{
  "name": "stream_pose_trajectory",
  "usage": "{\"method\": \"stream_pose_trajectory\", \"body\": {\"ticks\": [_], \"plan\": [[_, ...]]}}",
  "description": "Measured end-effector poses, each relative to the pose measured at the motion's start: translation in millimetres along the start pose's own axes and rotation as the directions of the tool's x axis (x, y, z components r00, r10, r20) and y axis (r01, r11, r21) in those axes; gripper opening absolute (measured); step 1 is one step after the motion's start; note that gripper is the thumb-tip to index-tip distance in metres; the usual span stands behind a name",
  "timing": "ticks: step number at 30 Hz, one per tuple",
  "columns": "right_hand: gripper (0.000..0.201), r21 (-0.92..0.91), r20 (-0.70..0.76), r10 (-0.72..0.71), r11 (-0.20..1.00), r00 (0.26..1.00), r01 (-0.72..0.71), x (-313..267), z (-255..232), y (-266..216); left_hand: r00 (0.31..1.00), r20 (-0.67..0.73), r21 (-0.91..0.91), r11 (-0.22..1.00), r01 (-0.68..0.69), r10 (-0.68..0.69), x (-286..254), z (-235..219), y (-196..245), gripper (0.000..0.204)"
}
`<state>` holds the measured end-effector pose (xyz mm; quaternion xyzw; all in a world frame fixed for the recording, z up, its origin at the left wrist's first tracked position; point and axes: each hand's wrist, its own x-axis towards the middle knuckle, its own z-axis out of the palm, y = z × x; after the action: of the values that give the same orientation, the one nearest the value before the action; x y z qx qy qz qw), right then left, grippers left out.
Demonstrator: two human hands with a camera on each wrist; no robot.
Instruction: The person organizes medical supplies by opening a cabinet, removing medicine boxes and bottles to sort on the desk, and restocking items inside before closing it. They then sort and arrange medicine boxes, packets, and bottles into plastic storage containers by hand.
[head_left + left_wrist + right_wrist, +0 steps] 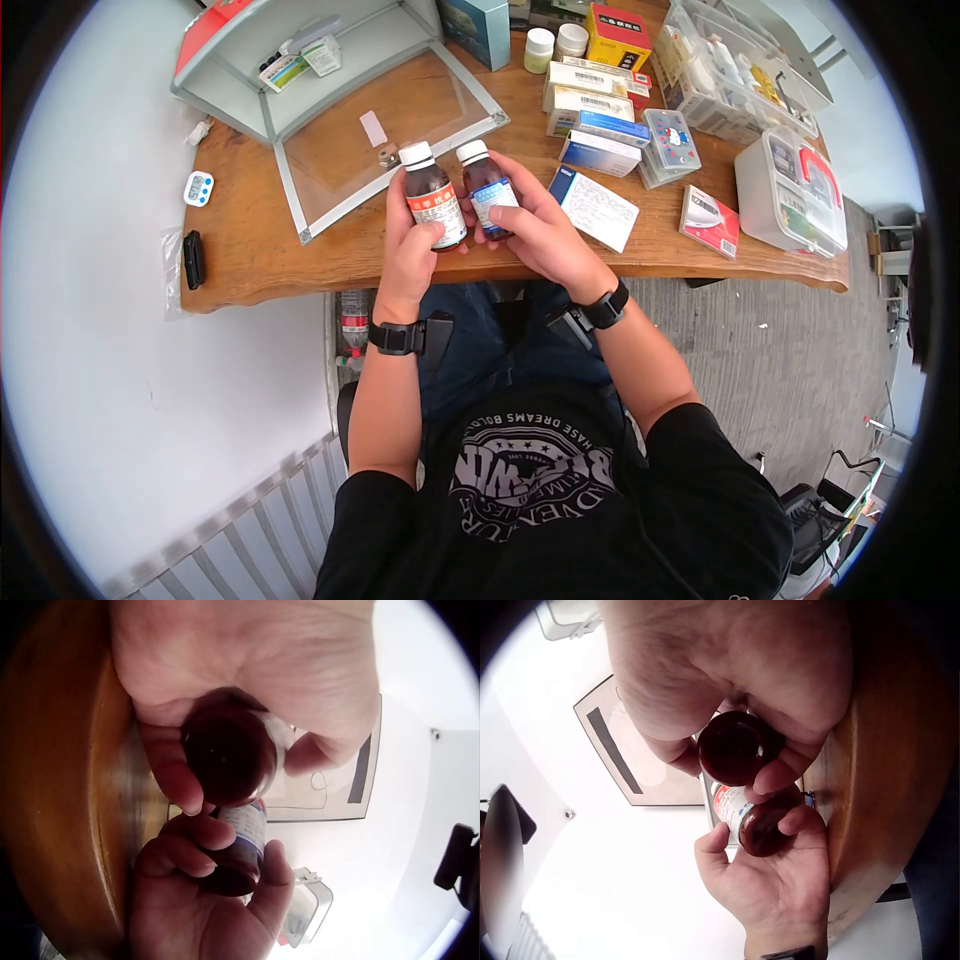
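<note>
My left hand (408, 255) grips a brown medicine bottle (432, 200) with a white cap and an orange-and-white label, thumb across its front. Beside it, my right hand (548, 237) holds a slightly smaller brown bottle (487, 190), white-capped, with a blue-and-white label. Both bottles lean with caps away from me and labels facing up, side by side over the table's front edge. From below, the left wrist view shows the dark round base of the orange-label bottle (229, 757); the right wrist view shows the base of the blue-label bottle (735, 748).
Behind the hands lies a metal-framed clear panel (340, 165) of an open grey cabinet (330, 70). Medicine boxes (600, 155) and two white-capped jars (555, 48) stand to the right, with plastic bins (790, 190) beyond. A white timer (199, 189) and a black object (193, 260) lie left.
</note>
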<state>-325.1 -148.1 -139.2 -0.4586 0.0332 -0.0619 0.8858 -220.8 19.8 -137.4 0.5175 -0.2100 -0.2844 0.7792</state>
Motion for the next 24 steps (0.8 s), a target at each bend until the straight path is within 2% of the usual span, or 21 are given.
{"method": "stream_pose_trajectory", "body": {"ticks": [6, 9, 14, 18, 24], "plan": [[0.07, 0.002, 0.011, -0.005, 1.0, 1.0, 0.005, -0.9, -2.2, -0.1, 1.0, 0.028, -0.031, 0.999, -0.008, 0.009, -0.6, 0.0, 1.1, 0.075], [0.07, 0.006, 0.019, 0.009, 1.0, 1.0, -0.009, 0.2, -1.7, -0.8, 1.0, 0.002, 0.032, 0.999, 0.012, -0.012, -0.2, -0.3, 2.6, 0.075], [0.07, 0.006, 0.01, 0.021, 1.0, 1.0, -0.021, 0.1, -4.2, 0.4, 1.0, -0.003, -0.015, 1.0, -0.004, 0.004, 0.1, 2.4, 3.8, 0.069], [0.07, 0.032, -0.004, -0.013, 0.999, 1.0, 0.013, -0.7, -2.6, -1.2, 1.0, -0.028, -0.059, 0.998, -0.009, 0.008, 1.7, 4.6, 4.7, 0.071], [0.069, 0.048, 0.03, 0.014, 0.999, 0.999, -0.016, 0.5, -3.9, -1.8, 1.0, -0.004, -0.034, 0.999, -0.022, 0.022, 4.0, 1.6, 4.7, 0.073]]}}
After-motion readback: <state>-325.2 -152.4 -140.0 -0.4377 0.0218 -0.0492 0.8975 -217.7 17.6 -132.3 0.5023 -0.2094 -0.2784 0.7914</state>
